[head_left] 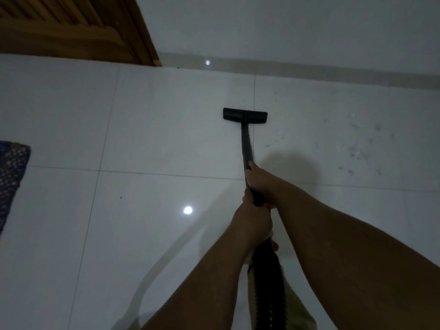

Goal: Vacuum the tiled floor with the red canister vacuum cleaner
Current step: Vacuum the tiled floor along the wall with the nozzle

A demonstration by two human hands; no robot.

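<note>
A black vacuum wand (245,148) runs forward from my hands to a flat black floor head (245,116) that rests on the white tiled floor (152,144), straddling a grout line. My right hand (258,178) grips the wand higher up, fingers wrapped around it. Just behind it, my left hand (254,222) is closed around the wand's end where the black ribbed hose (267,282) begins. The hose drops toward me and out of the bottom of the frame. The red canister is out of view.
Scattered dust and debris (357,148) lie on the tile right of the head. A white wall with a skirting strip (309,67) runs behind. A wooden louvred door (78,27) stands at the upper left. A dark woven mat (12,177) lies at the left edge.
</note>
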